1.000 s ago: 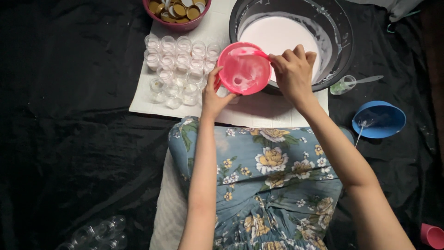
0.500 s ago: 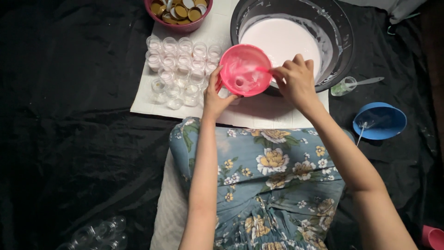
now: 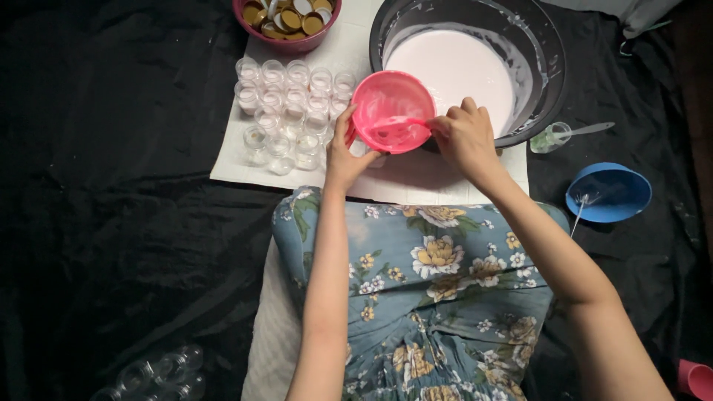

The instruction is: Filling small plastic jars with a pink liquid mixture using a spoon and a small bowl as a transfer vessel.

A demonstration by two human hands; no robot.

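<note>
Clear glass jars (image 3: 290, 104), mostly empty, stand in rows left of the pink bowl (image 3: 392, 111); behind them a maroon bowl (image 3: 288, 22) holds gold lids. Pink bowl, smeared with white liquid, sits tilted between both hands, at the rim of the black basin (image 3: 546, 67) of white liquid. Left hand (image 3: 345, 152) cups its left edge, fingers curled. Right hand (image 3: 464, 137) clenches a pink utensil inside it. Blue bowl (image 3: 609, 193) far right.

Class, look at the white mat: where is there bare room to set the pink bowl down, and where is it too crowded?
Bare mat lies between the left hand, right hand and the floral lap. The clear jars crowd its left; the large dark basin fills its right.
</note>
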